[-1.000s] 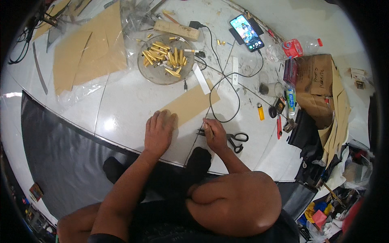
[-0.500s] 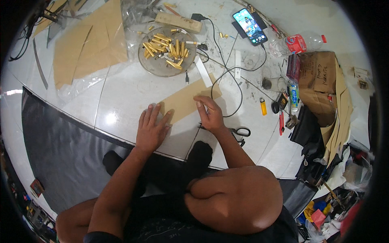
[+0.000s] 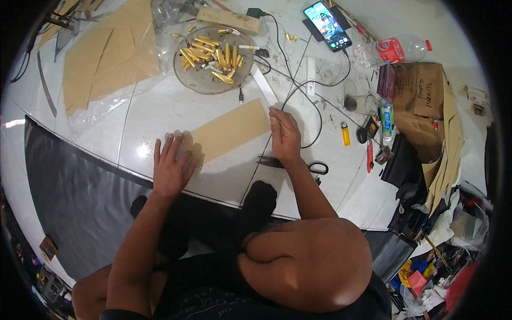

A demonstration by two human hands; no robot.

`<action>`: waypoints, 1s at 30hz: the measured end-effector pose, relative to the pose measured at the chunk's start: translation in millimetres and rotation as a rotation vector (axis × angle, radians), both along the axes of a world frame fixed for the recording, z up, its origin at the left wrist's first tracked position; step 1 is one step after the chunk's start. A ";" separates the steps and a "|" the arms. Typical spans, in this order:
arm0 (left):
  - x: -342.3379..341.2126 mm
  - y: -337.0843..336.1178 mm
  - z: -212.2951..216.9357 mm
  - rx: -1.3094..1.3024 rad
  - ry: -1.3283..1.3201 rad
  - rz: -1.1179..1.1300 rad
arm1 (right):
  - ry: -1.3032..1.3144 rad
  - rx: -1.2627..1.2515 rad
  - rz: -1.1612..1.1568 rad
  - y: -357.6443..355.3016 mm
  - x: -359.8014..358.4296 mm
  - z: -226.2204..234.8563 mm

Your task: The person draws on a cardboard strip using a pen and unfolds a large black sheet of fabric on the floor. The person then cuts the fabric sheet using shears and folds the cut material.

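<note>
Your right hand (image 3: 285, 136) was curled shut at the right end of the tan card strip (image 3: 229, 130), fingertips pinched on something thin at that edge; too small to tell if it was a pen or a blade. Your left hand (image 3: 172, 165) lay flat and open, fingers spread, pressing down the strip's left end on the white floor (image 3: 160, 106). The strip lay slanted between both hands, flat, just below the round tray (image 3: 188, 80) of brass pieces (image 3: 213, 56). A white ruler-like bar (image 3: 264, 85) sat just above your right hand, touching or nearly touching the strip's corner; can't tell which. Black cables (image 3: 304, 96) looped right beside that hand, scissors (image 3: 298, 165) lay just under your wrist, and a yellow lighter (image 3: 345, 133) was near. A phone (image 3: 328, 18), plastic bottle (image 3: 394, 50) and cardboard box (image 3: 421, 96) sat further out, with bigger tan sheets (image 3: 106, 53) in plastic at upper left. Risk, as a judgement: your left hand held only one end, so the strip could pivot or slide on the glossy floor and spoil the line or edge. The cable could snag your right hand. If that was a blade, a slip toward your left fingers would cut.
</note>
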State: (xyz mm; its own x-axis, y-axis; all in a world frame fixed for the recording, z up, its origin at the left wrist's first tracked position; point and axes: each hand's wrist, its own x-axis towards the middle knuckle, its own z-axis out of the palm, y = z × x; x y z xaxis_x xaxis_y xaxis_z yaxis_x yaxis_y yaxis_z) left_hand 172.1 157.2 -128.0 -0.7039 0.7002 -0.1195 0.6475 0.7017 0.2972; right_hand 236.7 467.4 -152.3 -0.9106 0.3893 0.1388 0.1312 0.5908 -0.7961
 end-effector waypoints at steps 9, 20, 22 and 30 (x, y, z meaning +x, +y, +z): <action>12.0 79.1 6.9 0.113 -0.164 0.036 | 0.015 -0.130 0.117 -43.6 -8.9 -4.4; 13.9 80.2 -3.0 0.048 -0.163 0.031 | 0.039 -0.153 0.116 -52.8 -17.4 -19.5; 13.0 78.6 -1.2 0.074 -0.193 0.024 | 0.039 -0.140 0.138 -52.3 -18.1 -18.6; 14.1 76.2 -2.5 0.092 -0.200 0.018 | 0.094 -0.118 0.185 -54.1 -14.9 -15.6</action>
State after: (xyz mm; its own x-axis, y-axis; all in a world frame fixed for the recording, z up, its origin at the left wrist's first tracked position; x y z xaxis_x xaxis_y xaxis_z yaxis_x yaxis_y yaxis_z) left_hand 186.2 233.4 -130.5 -0.6850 0.7022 -0.1942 0.5572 0.6767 0.4813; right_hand 221.8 413.3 -167.9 -0.9531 0.2357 0.1897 -0.0485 0.4998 -0.8648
